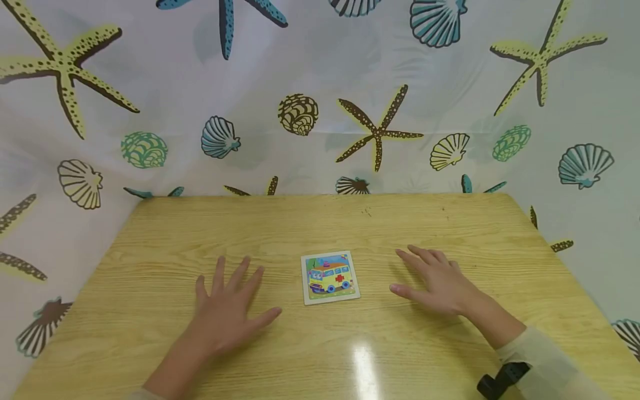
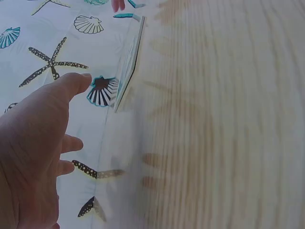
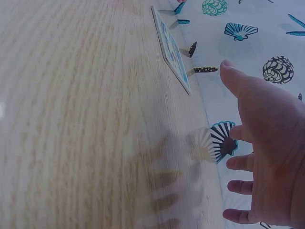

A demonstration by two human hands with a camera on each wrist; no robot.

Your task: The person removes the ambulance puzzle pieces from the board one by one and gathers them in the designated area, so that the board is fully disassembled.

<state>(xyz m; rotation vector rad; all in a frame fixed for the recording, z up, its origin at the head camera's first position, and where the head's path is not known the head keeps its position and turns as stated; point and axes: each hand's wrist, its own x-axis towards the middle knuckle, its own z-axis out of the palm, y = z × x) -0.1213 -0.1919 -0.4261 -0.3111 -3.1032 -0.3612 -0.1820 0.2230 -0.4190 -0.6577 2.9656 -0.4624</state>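
Observation:
A square picture board with a pale frame (image 1: 330,277) lies flat on the wooden table, showing a yellow ambulance with a red cross. Left of it, the left hand (image 1: 222,319) is spread palm down with nothing held. The right hand (image 1: 440,283) is on the board's other side, fingers extended and apart from it. In the left wrist view the board (image 2: 129,64) appears edge-on beyond the left hand (image 2: 38,148). The right wrist view shows the board (image 3: 171,50) past the right hand (image 3: 271,148), which holds nothing.
The wooden table (image 1: 320,222) reaches back to a white cloth (image 1: 260,72) printed with shells and starfish, which also hangs along both sides. A black device (image 1: 502,380) is strapped at the right sleeve. Light reflects off the table near the front.

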